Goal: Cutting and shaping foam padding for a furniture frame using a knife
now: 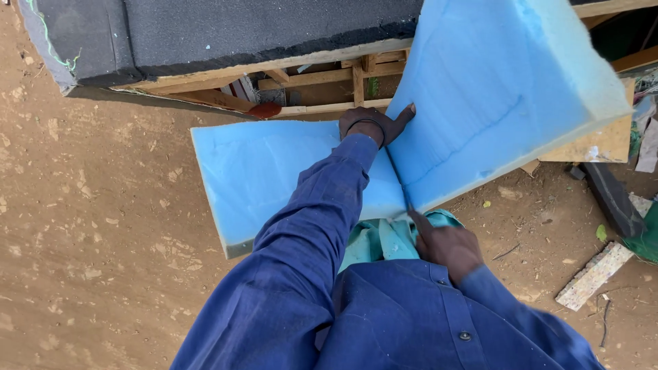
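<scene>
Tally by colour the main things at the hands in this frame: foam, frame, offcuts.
Light blue foam sheet: 1
Bare wooden frame: 1
Black padded top: 1
White foam offcut: 1
Total: 4
Left hand presses the foam; right hand cuts.

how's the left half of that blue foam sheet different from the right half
The left half lies low and flat; the right half is bent upward. The left hand presses at the fold, on the left half's edge; the right hand works at the cut line nearer the body. Both are the same light blue foam.
</scene>
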